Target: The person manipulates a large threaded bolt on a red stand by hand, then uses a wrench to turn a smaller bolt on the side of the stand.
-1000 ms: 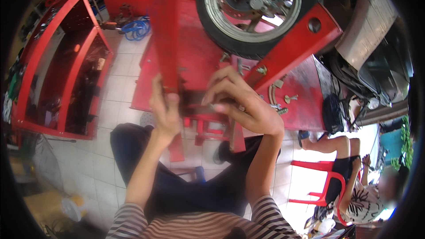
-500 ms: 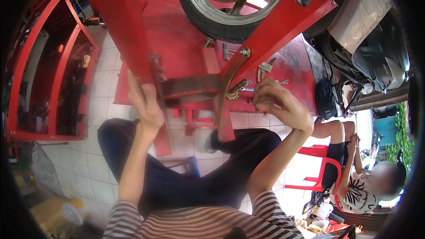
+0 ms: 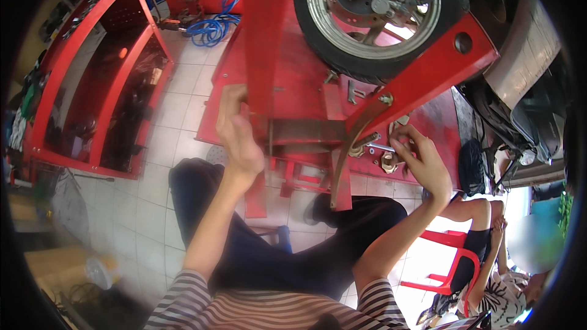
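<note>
My left hand (image 3: 241, 137) is raised with its fingers stretched upward, against or close beside the left side of a red steel post (image 3: 262, 49). It holds nothing that I can see; some fingertips are blurred or behind the post. My right hand (image 3: 428, 162) hovers over the red platform (image 3: 293, 85), fingers bent but apart. Close to its fingertips is a small brass-coloured fitting (image 3: 388, 162); I see no grip on it. A bolt (image 3: 365, 140) lies a little to the left, partly behind a curved metal bracket (image 3: 351, 140) on the slanted red arm (image 3: 428, 70).
A motorcycle wheel (image 3: 315, 36) with a brake disc stands at the back. Dark scooter bodywork (image 3: 538, 91) is at the right. On the left are a red cabinet (image 3: 92, 140) and a coiled blue hose (image 3: 214, 30). Someone sits on a red chair (image 3: 458, 269) at the right.
The view has turned left, so the scene sits further right and lower. My right hand's fingers have spread a little, and the brass-coloured fitting now shows. My left hand stays beside the post.
</note>
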The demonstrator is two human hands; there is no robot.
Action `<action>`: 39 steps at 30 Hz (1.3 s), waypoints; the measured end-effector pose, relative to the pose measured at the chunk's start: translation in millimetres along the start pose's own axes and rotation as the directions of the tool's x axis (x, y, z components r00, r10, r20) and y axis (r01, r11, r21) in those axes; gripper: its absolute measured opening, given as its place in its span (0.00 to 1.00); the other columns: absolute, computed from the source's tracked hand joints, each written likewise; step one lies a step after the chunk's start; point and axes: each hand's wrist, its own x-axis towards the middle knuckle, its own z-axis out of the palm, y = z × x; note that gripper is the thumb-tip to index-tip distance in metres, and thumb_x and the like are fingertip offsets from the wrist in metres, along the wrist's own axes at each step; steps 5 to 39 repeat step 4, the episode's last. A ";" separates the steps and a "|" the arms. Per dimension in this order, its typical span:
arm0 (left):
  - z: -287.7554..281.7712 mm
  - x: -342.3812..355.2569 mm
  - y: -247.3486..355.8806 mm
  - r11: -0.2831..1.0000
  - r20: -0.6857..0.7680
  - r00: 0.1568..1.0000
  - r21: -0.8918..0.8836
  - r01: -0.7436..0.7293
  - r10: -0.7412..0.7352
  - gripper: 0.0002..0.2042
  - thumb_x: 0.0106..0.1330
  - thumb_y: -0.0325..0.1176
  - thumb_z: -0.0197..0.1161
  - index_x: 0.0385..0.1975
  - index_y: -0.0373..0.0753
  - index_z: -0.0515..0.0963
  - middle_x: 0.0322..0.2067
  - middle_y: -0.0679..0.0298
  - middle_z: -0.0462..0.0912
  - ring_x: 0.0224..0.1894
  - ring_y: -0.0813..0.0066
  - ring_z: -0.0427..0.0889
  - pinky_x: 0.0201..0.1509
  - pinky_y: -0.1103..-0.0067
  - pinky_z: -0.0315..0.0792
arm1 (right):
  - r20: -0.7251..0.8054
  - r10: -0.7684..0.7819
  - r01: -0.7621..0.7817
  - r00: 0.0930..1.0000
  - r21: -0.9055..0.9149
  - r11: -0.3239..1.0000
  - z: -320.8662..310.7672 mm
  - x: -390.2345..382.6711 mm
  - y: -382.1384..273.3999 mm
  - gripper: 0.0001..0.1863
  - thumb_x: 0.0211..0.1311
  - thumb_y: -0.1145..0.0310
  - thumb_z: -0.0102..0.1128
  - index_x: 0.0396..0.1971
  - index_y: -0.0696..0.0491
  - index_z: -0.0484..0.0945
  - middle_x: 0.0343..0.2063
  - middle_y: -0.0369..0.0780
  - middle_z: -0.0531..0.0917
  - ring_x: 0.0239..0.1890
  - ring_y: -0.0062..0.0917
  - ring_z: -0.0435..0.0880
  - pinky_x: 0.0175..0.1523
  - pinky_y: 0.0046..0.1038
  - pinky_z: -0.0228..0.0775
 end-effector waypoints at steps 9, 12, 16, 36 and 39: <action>-6.7 15.5 18.7 0.996 -0.045 0.999 0.087 0.029 -0.025 0.23 0.73 0.49 0.48 0.50 0.33 0.73 0.41 0.55 0.76 0.43 0.62 0.77 0.53 0.71 0.67 | 0.188 0.037 -0.034 0.981 -0.022 0.999 -1.5 -15.9 -25.3 0.10 0.67 0.69 0.58 0.44 0.57 0.74 0.28 0.41 0.80 0.25 0.20 0.81 0.30 0.24 0.71; -6.7 15.5 18.7 0.996 -0.045 0.999 0.087 0.029 -0.025 0.23 0.73 0.49 0.48 0.50 0.33 0.73 0.41 0.55 0.76 0.43 0.62 0.77 0.53 0.71 0.67 | 0.188 0.037 -0.034 0.981 -0.022 0.999 -1.5 -15.9 -25.3 0.10 0.67 0.69 0.58 0.44 0.57 0.74 0.28 0.41 0.80 0.25 0.20 0.81 0.30 0.24 0.71; -6.7 15.5 18.7 0.996 -0.045 0.999 0.087 0.029 -0.025 0.23 0.73 0.49 0.48 0.50 0.33 0.73 0.41 0.55 0.76 0.43 0.62 0.77 0.53 0.71 0.67 | 0.188 0.037 -0.034 0.981 -0.022 0.999 -1.5 -15.9 -25.3 0.10 0.67 0.69 0.58 0.44 0.57 0.74 0.28 0.41 0.80 0.25 0.20 0.81 0.30 0.24 0.71; -6.7 15.5 18.7 0.996 -0.045 0.999 0.087 0.029 -0.025 0.23 0.73 0.49 0.48 0.50 0.33 0.73 0.41 0.55 0.76 0.43 0.62 0.77 0.53 0.71 0.67 | 0.188 0.037 -0.034 0.981 -0.022 0.999 -1.5 -15.9 -25.3 0.10 0.67 0.69 0.58 0.44 0.57 0.74 0.28 0.41 0.80 0.25 0.20 0.81 0.30 0.24 0.71; -6.7 15.5 18.7 0.996 -0.045 0.999 0.087 0.029 -0.025 0.23 0.73 0.49 0.48 0.50 0.33 0.73 0.41 0.55 0.76 0.43 0.62 0.77 0.53 0.71 0.67 | 0.188 0.037 -0.034 0.981 -0.022 0.999 -1.5 -15.9 -25.3 0.10 0.67 0.69 0.58 0.44 0.57 0.74 0.28 0.41 0.80 0.25 0.20 0.81 0.30 0.24 0.71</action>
